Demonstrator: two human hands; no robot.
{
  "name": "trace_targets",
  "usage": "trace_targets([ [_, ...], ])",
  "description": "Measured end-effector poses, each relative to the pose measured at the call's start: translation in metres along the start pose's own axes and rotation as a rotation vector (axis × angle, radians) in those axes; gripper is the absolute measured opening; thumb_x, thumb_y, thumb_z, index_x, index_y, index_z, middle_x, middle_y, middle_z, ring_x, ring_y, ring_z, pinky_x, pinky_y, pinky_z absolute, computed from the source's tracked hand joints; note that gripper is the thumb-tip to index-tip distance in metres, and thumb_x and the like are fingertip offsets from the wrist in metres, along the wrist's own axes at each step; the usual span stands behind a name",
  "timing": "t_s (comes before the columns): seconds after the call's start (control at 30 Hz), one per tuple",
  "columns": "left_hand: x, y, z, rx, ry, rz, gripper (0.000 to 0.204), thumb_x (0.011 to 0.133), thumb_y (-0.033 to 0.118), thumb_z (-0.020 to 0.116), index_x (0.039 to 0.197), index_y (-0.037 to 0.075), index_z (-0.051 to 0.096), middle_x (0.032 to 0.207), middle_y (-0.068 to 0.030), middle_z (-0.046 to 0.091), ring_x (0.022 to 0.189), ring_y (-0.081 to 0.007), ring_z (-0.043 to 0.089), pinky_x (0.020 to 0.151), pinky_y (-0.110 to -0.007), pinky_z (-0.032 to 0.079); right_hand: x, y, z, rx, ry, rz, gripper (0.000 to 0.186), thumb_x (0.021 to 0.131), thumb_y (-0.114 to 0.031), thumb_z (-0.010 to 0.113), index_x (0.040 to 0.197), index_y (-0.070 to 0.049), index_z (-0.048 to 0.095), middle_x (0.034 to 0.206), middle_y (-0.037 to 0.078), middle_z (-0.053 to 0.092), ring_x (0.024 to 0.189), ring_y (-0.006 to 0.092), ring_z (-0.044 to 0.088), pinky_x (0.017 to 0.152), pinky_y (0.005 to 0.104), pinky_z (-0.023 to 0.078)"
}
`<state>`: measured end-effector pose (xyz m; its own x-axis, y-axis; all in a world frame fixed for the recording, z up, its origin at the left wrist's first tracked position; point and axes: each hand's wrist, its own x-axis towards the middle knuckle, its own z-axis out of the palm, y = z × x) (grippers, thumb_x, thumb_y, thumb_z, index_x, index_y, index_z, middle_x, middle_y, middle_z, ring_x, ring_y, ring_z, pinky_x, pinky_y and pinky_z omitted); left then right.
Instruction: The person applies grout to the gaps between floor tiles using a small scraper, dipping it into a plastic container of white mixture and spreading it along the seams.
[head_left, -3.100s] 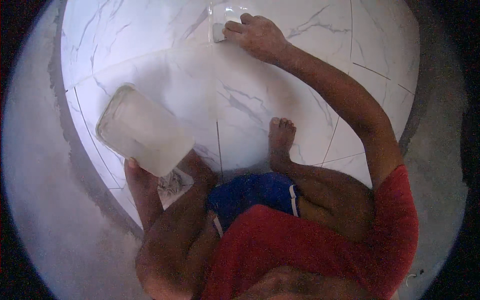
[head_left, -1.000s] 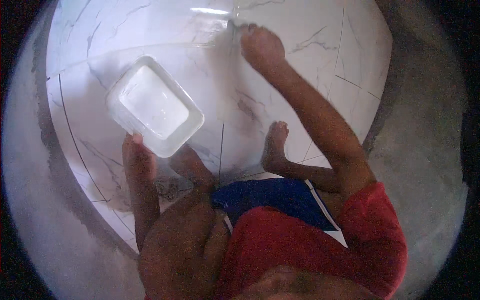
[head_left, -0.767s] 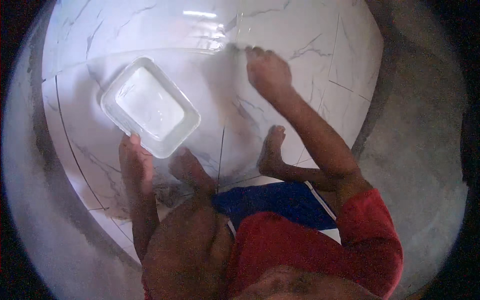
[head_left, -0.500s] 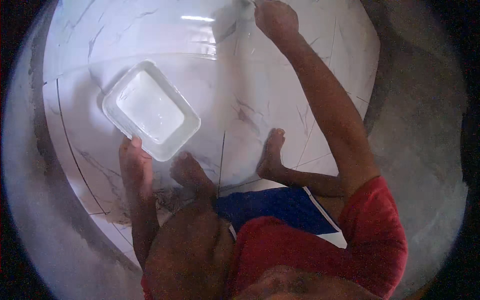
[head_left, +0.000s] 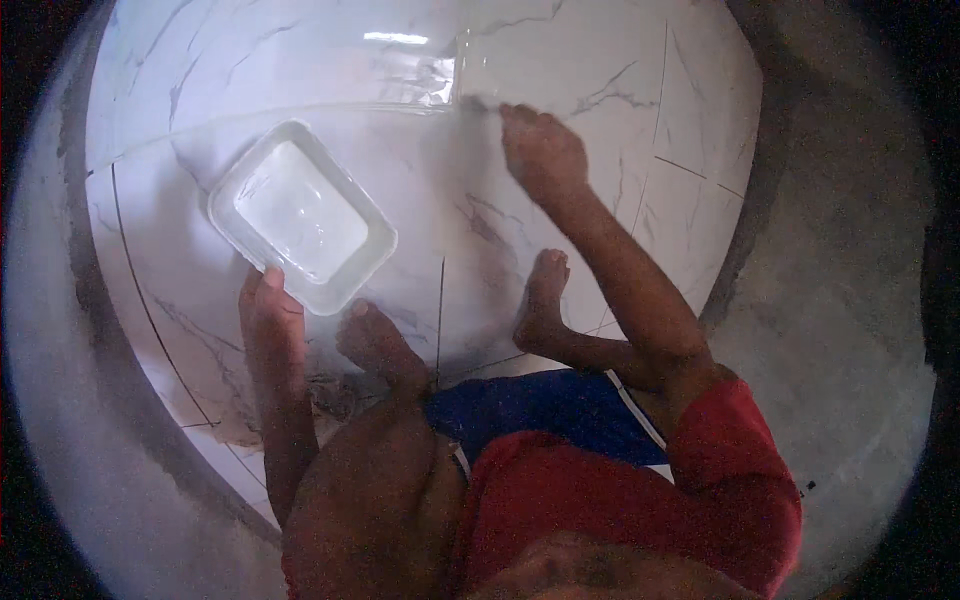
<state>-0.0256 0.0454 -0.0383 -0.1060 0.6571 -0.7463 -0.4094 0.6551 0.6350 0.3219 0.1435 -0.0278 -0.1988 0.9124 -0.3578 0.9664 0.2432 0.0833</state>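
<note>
One white container sits in the left hand's grip, its open side up.
The left hand's thumb presses over the container's near-left edge, pinching it, its fingers mostly hidden beneath; the container's body extends beyond and to the right of that grip. The one right hand is curled, well apart to the container's right; a dark blur shows on the container's side of it, and I cannot tell whether the fingers pinch anything. Two bare feet: one just on the container's near side, one to its right.
</note>
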Motion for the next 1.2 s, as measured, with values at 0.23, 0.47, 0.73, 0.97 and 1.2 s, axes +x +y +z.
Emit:
trace_targets([
  [0.23,0.005,-0.008,0.001,0.020,-0.102,0.045,0.056,0.092,0.025,0.051,0.135,-0.010,0.044,0.131,-0.0186,0.054,0.122,-0.0264,0.054,0.105,-0.038,0.042,0.043,0.057,-0.004,-0.061,0.090,0.133,0.029,0.091,-0.012,0.054,0.118,-0.004,0.059,0.103,0.014,0.066,0.094,0.0303,0.067,0.080,0.0434,0.059],
  [0.47,-0.001,-0.017,-0.007,-0.154,-0.153,0.090,0.066,0.091,0.030,0.061,0.138,-0.011,0.040,0.135,-0.0188,0.051,0.124,-0.0264,0.052,0.107,-0.038,0.040,0.001,-0.005,0.002,0.003,-0.102,-0.089,0.030,0.091,-0.012,0.056,0.119,0.000,0.057,0.114,0.016,0.060,0.105,0.0297,0.063,0.082,0.0424,0.058],
  [0.73,-0.007,-0.021,-0.007,-0.142,-0.144,0.104,0.081,0.091,0.044,0.067,0.142,-0.009,0.033,0.138,-0.0194,0.049,0.127,-0.0295,0.049,0.109,-0.042,0.039,-0.003,0.002,0.003,-0.042,0.168,-0.235,0.031,0.088,-0.013,0.062,0.117,-0.003,0.061,0.106,0.010,0.067,0.092,0.0246,0.065,0.074,0.0369,0.058],
  [0.97,-0.010,-0.027,-0.021,-0.120,-0.079,0.089,0.072,0.094,0.042,0.064,0.137,-0.010,0.039,0.133,-0.0196,0.052,0.123,-0.0292,0.052,0.107,-0.042,0.041,-0.023,-0.025,0.008,0.049,0.173,-0.314,0.039,0.084,-0.013,0.066,0.122,-0.004,0.061,0.114,0.009,0.065,0.095,0.0246,0.063,0.081,0.0363,0.055],
  [1.2,-0.017,-0.027,-0.030,-0.131,-0.018,0.100,0.066,0.096,0.040,0.062,0.135,-0.010,0.042,0.133,-0.0187,0.052,0.124,-0.0287,0.051,0.108,-0.043,0.040,-0.072,-0.042,0.021,0.246,0.110,-0.738,0.042,0.080,-0.014,0.060,0.121,-0.005,0.057,0.117,0.013,0.057,0.099,0.0292,0.058,0.087,0.0409,0.052],
])
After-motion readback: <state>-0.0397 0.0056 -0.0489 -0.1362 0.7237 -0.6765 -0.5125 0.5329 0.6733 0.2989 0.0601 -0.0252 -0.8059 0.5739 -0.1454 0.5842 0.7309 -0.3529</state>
